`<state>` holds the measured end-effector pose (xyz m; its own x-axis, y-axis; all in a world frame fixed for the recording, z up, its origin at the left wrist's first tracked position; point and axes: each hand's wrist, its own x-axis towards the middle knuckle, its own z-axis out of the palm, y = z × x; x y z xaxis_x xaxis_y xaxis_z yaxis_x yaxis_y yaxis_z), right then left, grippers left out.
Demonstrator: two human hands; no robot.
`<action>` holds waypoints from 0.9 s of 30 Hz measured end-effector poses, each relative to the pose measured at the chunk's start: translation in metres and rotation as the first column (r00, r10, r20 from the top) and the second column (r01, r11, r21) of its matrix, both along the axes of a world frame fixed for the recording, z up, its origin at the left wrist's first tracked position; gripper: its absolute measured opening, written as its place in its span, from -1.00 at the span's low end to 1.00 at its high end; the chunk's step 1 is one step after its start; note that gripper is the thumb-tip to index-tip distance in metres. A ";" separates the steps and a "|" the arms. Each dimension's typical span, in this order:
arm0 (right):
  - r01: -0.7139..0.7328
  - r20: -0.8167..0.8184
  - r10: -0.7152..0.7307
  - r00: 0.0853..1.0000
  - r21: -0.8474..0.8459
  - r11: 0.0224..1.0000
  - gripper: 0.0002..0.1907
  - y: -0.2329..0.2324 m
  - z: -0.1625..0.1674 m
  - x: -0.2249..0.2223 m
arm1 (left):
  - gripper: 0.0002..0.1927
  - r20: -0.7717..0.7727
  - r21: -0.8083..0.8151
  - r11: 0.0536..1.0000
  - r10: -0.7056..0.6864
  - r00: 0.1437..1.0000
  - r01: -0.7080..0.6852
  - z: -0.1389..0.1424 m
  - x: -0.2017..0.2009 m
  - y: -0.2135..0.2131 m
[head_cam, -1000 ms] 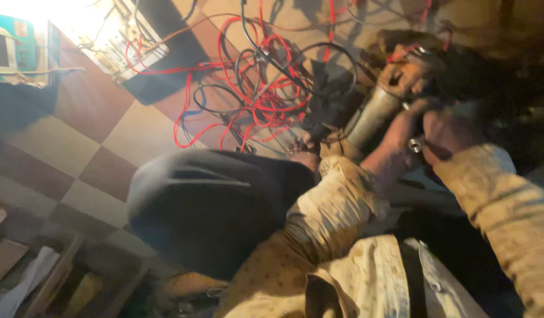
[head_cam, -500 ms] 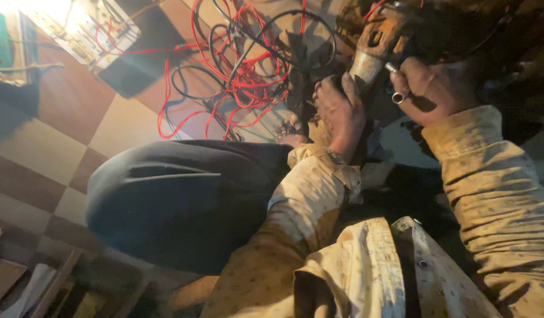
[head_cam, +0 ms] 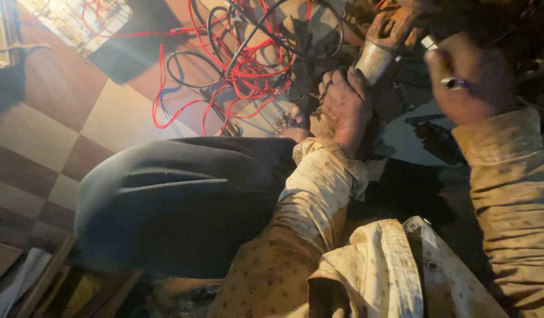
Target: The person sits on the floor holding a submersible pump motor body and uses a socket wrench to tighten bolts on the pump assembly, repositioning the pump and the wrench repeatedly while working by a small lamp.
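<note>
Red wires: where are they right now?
Head view, upper middle: the red wires lie tangled on the checkered floor, just left of the left hand, beyond the bent knee.

I count two hands: left hand (head_cam: 344,106), right hand (head_cam: 469,82). One metal cylinder part (head_cam: 382,44), one finger ring (head_cam: 455,83), one tangle of red and black wires (head_cam: 236,65), one bare foot (head_cam: 293,123).

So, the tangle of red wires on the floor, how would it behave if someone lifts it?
The red wires would probably sag floppily, being thin and looped loosely. They look intertwined with black cables, so these would likely drag along. Probably light for its size.
</note>
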<state>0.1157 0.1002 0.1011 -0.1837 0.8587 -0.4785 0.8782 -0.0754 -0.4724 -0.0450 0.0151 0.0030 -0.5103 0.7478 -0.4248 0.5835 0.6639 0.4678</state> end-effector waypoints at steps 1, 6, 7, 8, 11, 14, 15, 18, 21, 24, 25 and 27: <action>0.074 -0.073 -0.074 0.995 -0.002 0.997 -0.80 -0.005 -0.004 0.004 | -0.60 -0.003 -0.011 1.000 0.003 1.000 -0.003 0.000 0.000 0.000; 0.296 -0.444 -0.308 0.842 -0.099 0.950 -0.83 -0.047 -0.050 -0.001 | -0.63 -0.009 -0.024 1.000 0.000 1.000 0.000 -0.006 0.002 -0.001; 0.315 -0.540 -0.304 0.785 -0.073 0.946 -0.83 -0.055 -0.059 -0.004 | -0.62 -0.007 -0.023 1.000 0.008 1.000 -0.008 -0.008 0.003 0.000; 0.354 -0.559 -0.335 0.758 -0.079 0.932 -0.83 -0.061 -0.066 -0.006 | -0.62 -0.004 -0.029 0.999 0.016 1.000 -0.016 -0.010 0.002 -0.001; 0.445 -0.598 -0.409 0.689 -0.096 0.890 -0.81 -0.073 -0.079 -0.013 | -0.61 0.007 -0.006 1.000 0.021 1.000 -0.021 -0.013 0.003 -0.003; 0.484 -0.622 -0.445 0.644 -0.119 0.867 -0.82 -0.073 -0.080 -0.017 | -0.62 0.003 0.012 1.000 0.010 1.000 -0.010 -0.014 0.004 -0.005; 0.494 -0.637 -0.453 0.624 -0.128 0.860 -0.82 -0.071 -0.079 -0.018 | -0.62 -0.002 0.017 1.000 0.008 1.000 -0.008 -0.014 0.005 -0.005; 0.477 -0.640 -0.427 0.639 -0.107 0.872 -0.83 -0.066 -0.075 -0.020 | -0.62 -0.021 0.030 0.999 0.017 1.000 -0.016 -0.012 0.007 -0.003; 0.371 -0.517 -0.252 0.818 0.139 0.918 -0.80 -0.062 -0.070 -0.021 | -0.63 -0.012 -0.001 1.000 0.017 1.000 -0.017 -0.009 0.008 0.000; 0.307 -0.405 -0.215 0.888 0.177 0.935 -0.74 -0.063 -0.067 -0.024 | -0.65 0.006 -0.018 0.999 0.027 1.000 -0.027 -0.004 0.008 0.002; 0.308 -0.389 -0.233 0.891 0.142 0.941 -0.71 -0.065 -0.067 -0.026 | -0.65 0.015 -0.018 0.999 0.031 0.999 -0.031 -0.003 0.008 0.002; 0.213 -0.255 -0.141 0.957 0.280 0.936 -0.71 -0.067 -0.069 -0.028 | -0.66 0.031 -0.017 0.999 0.040 0.999 -0.040 -0.001 0.007 0.002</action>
<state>0.0874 0.0327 0.0316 -0.0885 0.9839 -0.1553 0.7300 -0.0420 -0.6821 -0.0384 0.0174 0.0016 -0.5261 0.7197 -0.4531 0.5414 0.6943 0.4743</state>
